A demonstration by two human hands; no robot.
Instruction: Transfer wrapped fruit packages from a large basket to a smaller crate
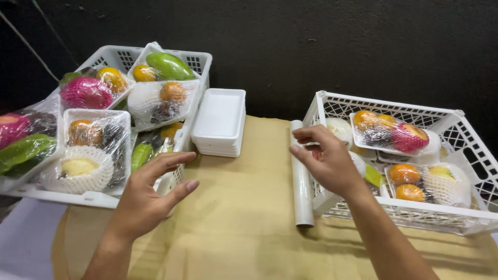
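Two white slatted plastic crates stand on a tan cloth [244, 218], one at each side. The left crate [93, 198] holds about six film-wrapped trays of fruit, though the pile overlaps and the count is not sure; the nearest wrapped tray [93, 150] carries an orange fruit and a pale fruit in a white foam net. The right crate [467, 150] shows two wrapped trays plainly: one wrapped fruit tray [391, 132] on top with orange and pink fruit, and a lower tray [428, 184] with two orange fruits and a netted one; more may lie under them, partly hidden by the hand. Between the crates sits one stack of empty white foam trays [219, 122], just beside the left crate, and one roll of cling film [301, 181] lies lengthwise against the right crate's front corner. The left hand [150, 192] reaches forward, palm down, its fingers spread and loosely extended, the fingertips touching the left crate's near right corner and holding nothing. The right hand [329, 161] hovers above the roll and the right crate's left wall, fingers curled inward with thumb and forefinger drawn close near the top of the roll; whether they pinch film cannot be told.
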